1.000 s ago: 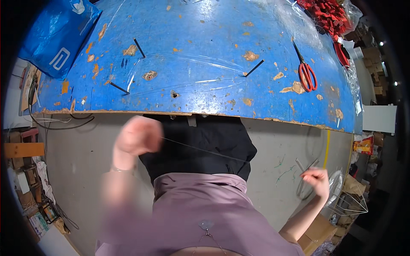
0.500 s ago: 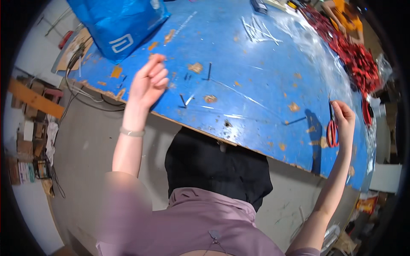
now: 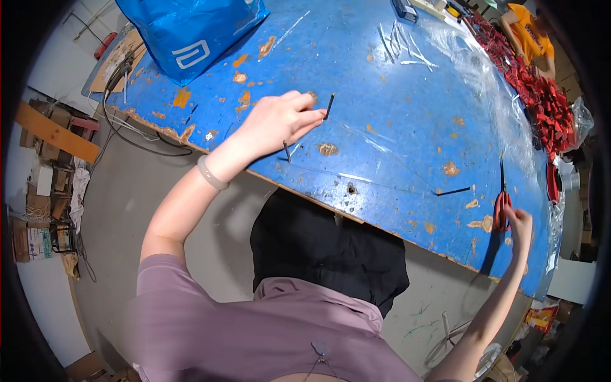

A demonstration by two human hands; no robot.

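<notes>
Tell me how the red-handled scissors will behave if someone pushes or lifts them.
The scissors will probably feel stiff, given their long, straight blades. Lying flat on the blue table, they should slide or swivel rather than roll. Since they have two handle loops, they may swing open if lifted by just one; how tight the pivot is, I can't tell.

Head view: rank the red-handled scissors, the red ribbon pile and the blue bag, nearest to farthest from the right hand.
From the right hand:
1. Red-handled scissors: right beside it, on its left.
2. Red ribbon pile: farther up, upper right of the picture.
3. Blue bag: farthest, upper left of the picture.
</notes>
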